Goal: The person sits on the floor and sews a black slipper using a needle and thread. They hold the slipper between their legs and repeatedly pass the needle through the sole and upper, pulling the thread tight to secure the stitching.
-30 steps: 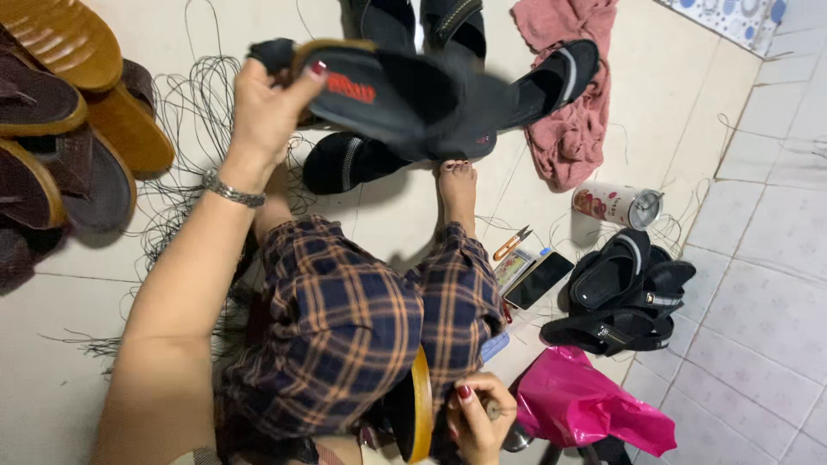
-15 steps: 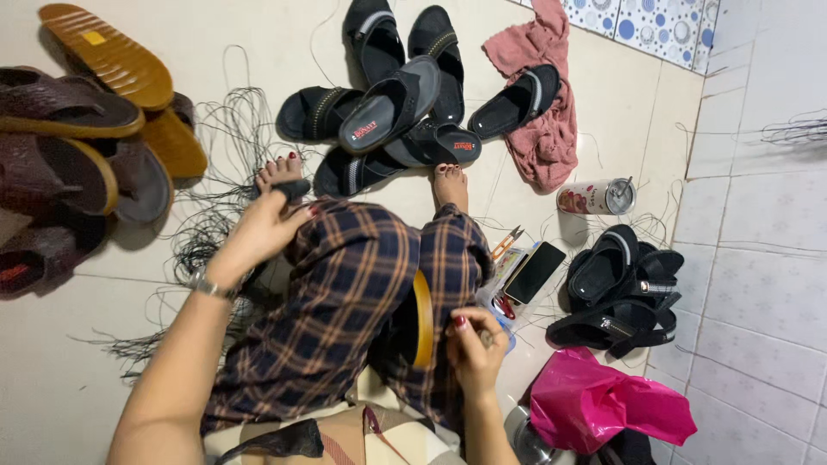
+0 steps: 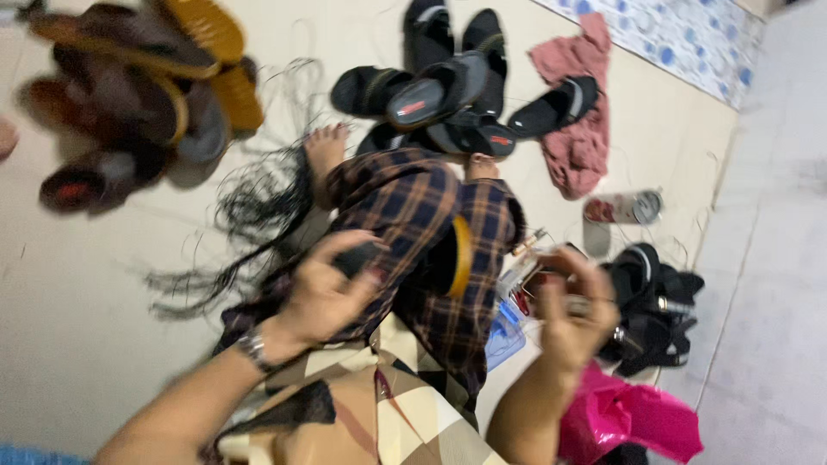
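My left hand (image 3: 327, 293), with a watch on the wrist, hovers over my plaid-trousered lap (image 3: 431, 224), its fingers curled around a small dark piece (image 3: 357, 257). My right hand (image 3: 573, 319) is raised to the right of the lap, fingers closed on a small pale object (image 3: 575, 303) too blurred to identify. A yellow-edged sole (image 3: 463, 254) lies between my knees. A pile of black sandals (image 3: 448, 95) sits beyond my bare feet. The whole view is motion-blurred.
Brown and tan sandals (image 3: 138, 103) are heaped at the far left beside a tangle of black thread (image 3: 258, 207). A pink cloth (image 3: 577, 138), a can (image 3: 624, 208), more black sandals (image 3: 650, 306) and a bright pink bag (image 3: 629, 413) lie on the right.
My left hand put the black sandal on the far pile and pulled back over the lap. My right hand rose from the lap to the right. The camera swung and blurred.
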